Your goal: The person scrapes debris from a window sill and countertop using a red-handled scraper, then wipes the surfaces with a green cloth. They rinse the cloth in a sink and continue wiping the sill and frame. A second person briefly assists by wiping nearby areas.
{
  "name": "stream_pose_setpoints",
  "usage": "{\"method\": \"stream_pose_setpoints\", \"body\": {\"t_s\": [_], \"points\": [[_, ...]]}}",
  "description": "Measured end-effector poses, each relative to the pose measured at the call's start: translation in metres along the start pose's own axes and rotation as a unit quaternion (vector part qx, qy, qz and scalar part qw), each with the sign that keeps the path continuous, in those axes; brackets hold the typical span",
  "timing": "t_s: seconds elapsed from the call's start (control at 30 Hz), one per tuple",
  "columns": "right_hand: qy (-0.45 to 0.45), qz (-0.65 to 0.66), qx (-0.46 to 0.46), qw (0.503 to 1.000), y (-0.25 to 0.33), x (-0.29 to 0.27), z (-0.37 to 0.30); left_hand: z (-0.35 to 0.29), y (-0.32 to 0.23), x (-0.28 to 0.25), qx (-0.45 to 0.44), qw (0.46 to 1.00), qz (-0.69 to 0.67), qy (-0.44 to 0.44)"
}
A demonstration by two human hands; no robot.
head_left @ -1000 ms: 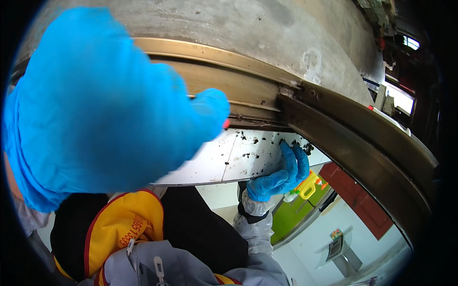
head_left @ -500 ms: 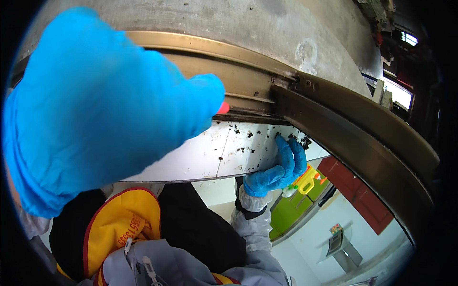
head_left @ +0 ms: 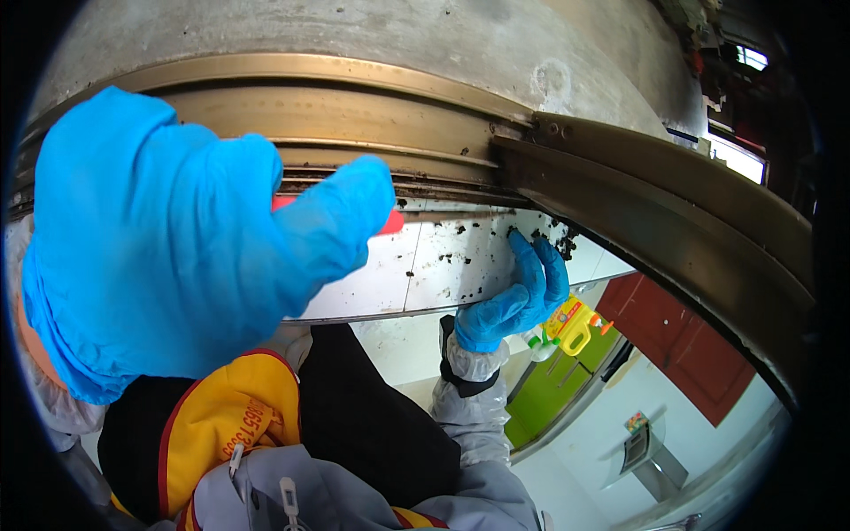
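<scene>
My left hand [head_left: 195, 239], in a blue glove, is closed around a red-handled tool [head_left: 390, 223]. Most of its handle is hidden by my fingers. A thin, straight shaft seems to run from it to the right, over the white tiled sill [head_left: 376, 288], just below the bronze metal window track [head_left: 328, 119]. What kind of tool it is I cannot make out. My right hand [head_left: 518, 301], also gloved in blue, rests on the sill's front edge, its fingers stretched out and apart. Its fingertips are beside dark crumbs of dirt [head_left: 567, 243] near the frame corner.
An upright bronze frame member [head_left: 655, 212] bends across the right side. Grey concrete [head_left: 398, 31] lies beyond the track. Below right are a yellow bottle [head_left: 577, 327] with an orange nozzle, a green surface [head_left: 549, 389], red cabinet doors [head_left: 677, 341] and a grey range hood [head_left: 651, 460].
My left hand has drawn down toward the sill and back from the track, baring more of the red handle and the shaft. My right hand stays nearly in place. The view has shifted slightly.
</scene>
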State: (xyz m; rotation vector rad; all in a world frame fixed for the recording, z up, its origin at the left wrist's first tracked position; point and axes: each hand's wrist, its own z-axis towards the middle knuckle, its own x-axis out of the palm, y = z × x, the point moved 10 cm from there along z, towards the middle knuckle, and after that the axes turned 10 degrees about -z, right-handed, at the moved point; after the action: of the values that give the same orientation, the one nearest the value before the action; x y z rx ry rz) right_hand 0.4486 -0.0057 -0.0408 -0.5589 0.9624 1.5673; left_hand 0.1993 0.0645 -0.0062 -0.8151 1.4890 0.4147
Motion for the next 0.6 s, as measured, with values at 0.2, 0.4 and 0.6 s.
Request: {"method": "stream_pose_setpoints", "body": {"t_s": [0.2,0.4,0.6], "points": [[-0.004,0.004,0.003,1.0,-0.003,0.002,0.0,-0.001,0.019,0.017,-0.041,0.993,-0.108,-0.003],[-0.005,-0.002,-0.008,1.0,-0.002,0.002,0.001,0.004,0.02,0.011,-0.088,0.982,-0.161,0.04],[-0.004,-0.013,-0.029,0.999,0.002,0.0,0.003,0.002,0.014,-0.005,-0.108,0.979,-0.171,-0.006]]}}
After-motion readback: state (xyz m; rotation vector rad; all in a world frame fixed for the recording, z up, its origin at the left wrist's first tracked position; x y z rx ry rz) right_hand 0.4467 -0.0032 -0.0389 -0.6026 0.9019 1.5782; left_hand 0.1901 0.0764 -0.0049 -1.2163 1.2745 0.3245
